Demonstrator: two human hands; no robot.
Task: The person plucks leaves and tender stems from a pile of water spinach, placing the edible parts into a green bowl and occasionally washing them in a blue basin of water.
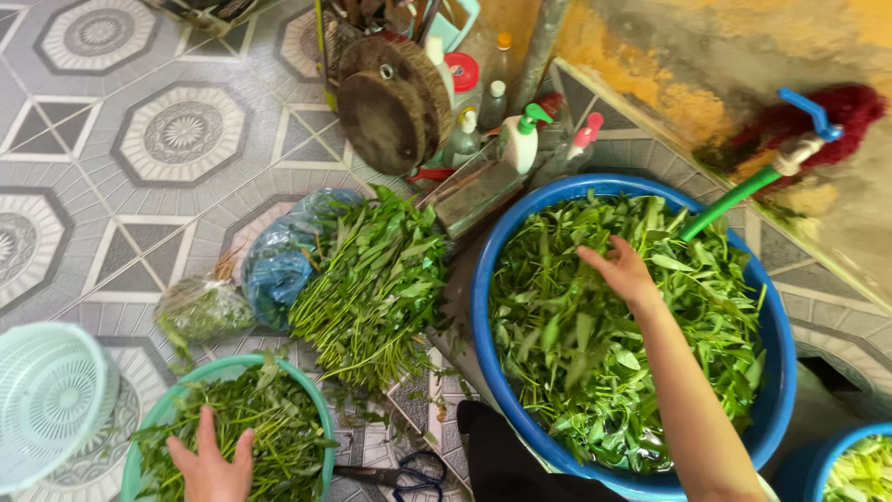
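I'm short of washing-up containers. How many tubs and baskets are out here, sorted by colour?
Blue tubs: 2, one large and one at the right corner
Green tub: 1
Pale green mesh basket: 1
Total: 4

A pale green colander sits on patterned tiles; scissors lie nearby, bottles crowd a round chopping block.

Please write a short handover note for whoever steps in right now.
Left hand: open, flat on greens in the teal basin.
Right hand: open, reaching into leafy greens in the big blue tub.
Between them: a loose pile of stemmed greens on the tiled floor, scissors near the teal basin.
Done: both containers hold greens.
Left: the floor pile.
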